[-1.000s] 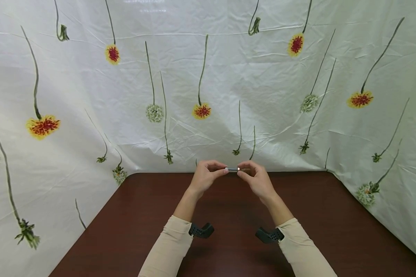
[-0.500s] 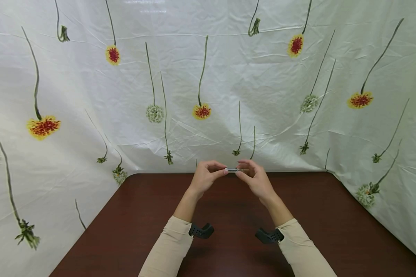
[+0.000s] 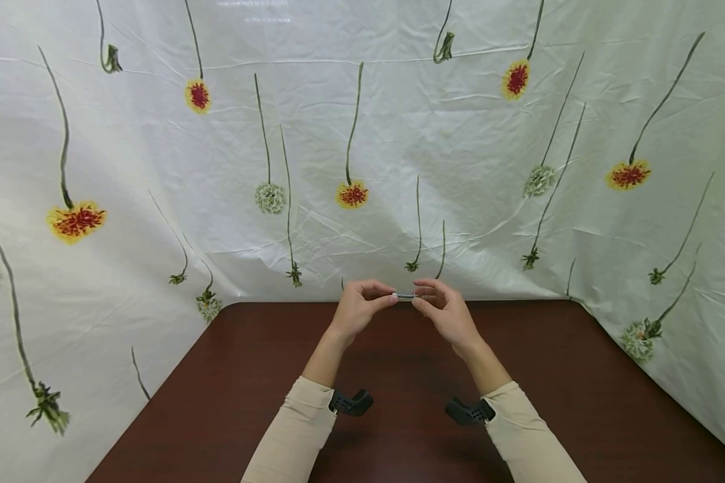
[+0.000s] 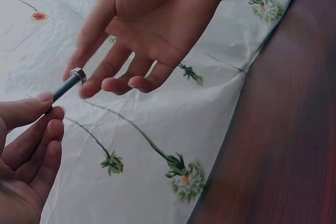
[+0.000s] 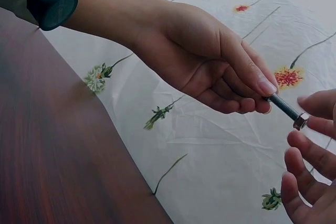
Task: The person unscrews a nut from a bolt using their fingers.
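Between the two hands, above the table's far edge, a metal bolt (image 3: pixel 405 296) lies level across the head view. My left hand (image 3: pixel 355 310) pinches its threaded end between thumb and fingertips, which hide that tip. At the other end sits a flanged hex piece (image 4: pixel 78 76), silver and facing my right hand (image 3: pixel 451 316). The right fingers spread loosely about this hex end. In the right wrist view the right thumb (image 5: pixel 310 101) stands a little off it, the index fingertip is right beside it, and the lower fingers hang half curled.
A dark reddish-brown table (image 3: pixel 399 376) stretches under both forearms. Behind and along its sides hangs a white cloth (image 3: pixel 217 154) printed with flowers. Each wrist wears a black band device (image 3: pixel 352 402) over a beige sleeve.
The right fingertips have shifted slightly around the bolt's hex end, which showed more clearly between them one second ago. The left hand and the bolt stay in place.
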Demonstrator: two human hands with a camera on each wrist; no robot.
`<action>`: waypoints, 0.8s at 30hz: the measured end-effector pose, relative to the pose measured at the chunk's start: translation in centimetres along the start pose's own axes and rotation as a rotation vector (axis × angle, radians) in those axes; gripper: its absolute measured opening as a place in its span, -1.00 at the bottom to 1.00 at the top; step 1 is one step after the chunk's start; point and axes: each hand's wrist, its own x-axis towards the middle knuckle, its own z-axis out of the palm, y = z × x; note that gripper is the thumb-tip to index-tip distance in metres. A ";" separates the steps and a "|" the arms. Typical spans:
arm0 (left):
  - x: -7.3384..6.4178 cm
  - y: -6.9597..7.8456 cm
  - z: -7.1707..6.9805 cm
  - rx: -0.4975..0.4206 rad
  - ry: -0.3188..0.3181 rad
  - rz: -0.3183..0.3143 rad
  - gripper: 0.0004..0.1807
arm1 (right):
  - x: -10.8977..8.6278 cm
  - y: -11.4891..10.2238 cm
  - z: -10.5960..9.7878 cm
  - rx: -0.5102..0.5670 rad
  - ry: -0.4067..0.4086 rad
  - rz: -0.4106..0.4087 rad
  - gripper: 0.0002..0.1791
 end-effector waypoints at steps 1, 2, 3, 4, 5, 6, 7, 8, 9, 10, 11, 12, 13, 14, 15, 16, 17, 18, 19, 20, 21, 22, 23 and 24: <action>0.0 0.0 0.0 0.003 0.000 0.001 -0.83 | 0.0 0.0 0.0 -0.005 0.004 0.005 -0.64; 0.0 0.0 0.0 0.007 0.000 0.003 -0.83 | 0.0 0.0 0.1 -0.008 0.010 0.011 -0.65; -0.1 0.0 0.1 0.008 0.000 0.005 -0.82 | 0.0 0.0 0.1 -0.017 0.017 0.014 -0.67; -0.1 0.0 0.1 0.009 -0.001 0.005 -0.82 | 0.0 0.0 0.1 -0.024 0.024 0.014 -0.68; -0.1 0.0 0.1 0.010 -0.001 0.005 -0.81 | 0.0 -0.1 0.2 -0.029 0.030 0.012 -0.70; -0.1 0.0 0.1 0.010 -0.001 0.005 -0.81 | 0.0 -0.1 0.2 -0.028 0.034 0.009 -0.73; -0.1 0.0 0.0 0.009 -0.001 0.004 -0.80 | 0.0 -0.1 0.2 -0.027 0.035 0.003 -0.75; -0.1 -0.1 0.0 0.007 -0.002 0.003 -0.79 | -0.1 -0.1 0.2 -0.027 0.032 -0.004 -0.75; 0.0 -0.1 0.0 0.007 -0.003 0.002 -0.78 | -0.1 -0.1 0.2 -0.022 0.029 -0.010 -0.74; 0.0 -0.1 0.0 0.009 -0.003 -0.001 -0.78 | -0.1 -0.1 0.1 -0.018 0.023 -0.015 -0.70; 0.0 -0.1 0.0 0.010 -0.003 -0.001 -0.78 | -0.1 -0.1 0.1 -0.012 0.020 -0.013 -0.68; 0.0 -0.1 0.1 0.011 -0.004 -0.002 -0.79 | 0.0 -0.1 0.1 -0.010 0.017 -0.007 -0.66; 0.0 -0.1 0.1 0.012 -0.004 -0.002 -0.79 | 0.0 0.0 0.2 -0.005 0.015 0.004 -0.65; 0.0 -0.1 0.1 0.012 -0.005 -0.001 -0.80 | 0.1 0.0 0.2 -0.002 0.014 0.013 -0.65; 0.0 -0.1 0.1 0.014 -0.005 0.000 -0.81 | 0.1 0.1 0.2 0.000 0.014 0.022 -0.66; 0.0 -0.1 0.1 0.014 -0.006 0.001 -0.82 | 0.2 0.1 0.2 -0.002 0.014 0.030 -0.67; 0.0 -0.1 0.1 0.013 -0.007 0.004 -0.82 | 0.2 0.1 0.3 -0.004 0.016 0.038 -0.69; 0.0 -0.2 0.1 0.013 -0.009 0.006 -0.83 | 0.2 0.2 0.3 -0.012 0.016 0.039 -0.70; 0.0 -0.2 0.1 0.013 -0.010 0.008 -0.83 | 0.2 0.2 0.2 -0.017 0.016 0.036 -0.71; 0.0 -0.2 0.1 0.013 -0.011 0.009 -0.83 | 0.2 0.2 0.2 -0.026 0.017 0.029 -0.73; 0.0 -0.2 0.1 0.013 -0.011 0.010 -0.84 | 0.2 0.2 0.1 -0.033 0.016 0.024 -0.74; 0.0 -0.2 0.1 0.015 -0.011 0.010 -0.84 | 0.1 0.2 0.1 -0.039 0.016 0.022 -0.73; 0.0 -0.3 0.1 0.016 -0.011 0.008 -0.84 | 0.1 0.2 0.0 -0.041 0.017 0.022 -0.70; 0.0 -0.2 0.1 0.018 -0.012 0.007 -0.84 | 0.1 0.1 0.0 -0.038 0.015 0.025 -0.67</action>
